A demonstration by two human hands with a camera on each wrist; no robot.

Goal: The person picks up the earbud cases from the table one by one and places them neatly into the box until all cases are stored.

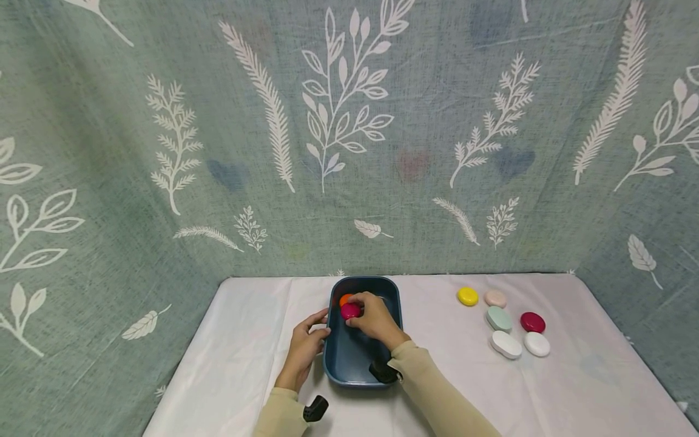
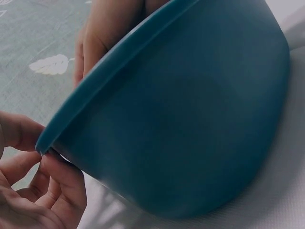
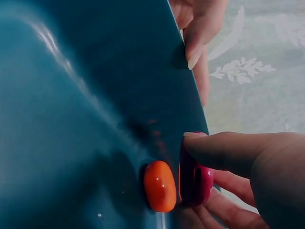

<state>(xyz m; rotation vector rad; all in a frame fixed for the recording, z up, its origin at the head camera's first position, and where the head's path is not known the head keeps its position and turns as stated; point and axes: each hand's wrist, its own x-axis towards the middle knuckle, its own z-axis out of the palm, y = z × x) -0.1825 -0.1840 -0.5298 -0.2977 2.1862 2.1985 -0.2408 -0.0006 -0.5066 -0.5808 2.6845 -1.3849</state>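
A deep blue rectangular tray (image 1: pixel 357 364) with rounded corners stands on the table. My left hand (image 1: pixel 304 351) grips its left rim, fingers and thumb on either side of the edge in the left wrist view. Inside the tray, toward the far left corner, my right hand (image 1: pixel 374 318) pinches a glossy magenta soap-like disc (image 1: pixel 351 311) between thumb and fingers. Close beside that disc lies a glossy orange rounded piece (image 3: pixel 160 186) on the tray floor. In the head view the orange piece is partly covered by the hand and the disc.
To the right, on the white cloth (image 1: pixel 437 340), lie several similar pieces: yellow (image 1: pixel 467 296), peach (image 1: pixel 495 298), pale green (image 1: pixel 499 318), dark red (image 1: pixel 532 322), a white oval (image 1: pixel 506 345) and a white round (image 1: pixel 537 344). A patterned green curtain (image 1: pixel 349 230) hangs behind and at both sides.
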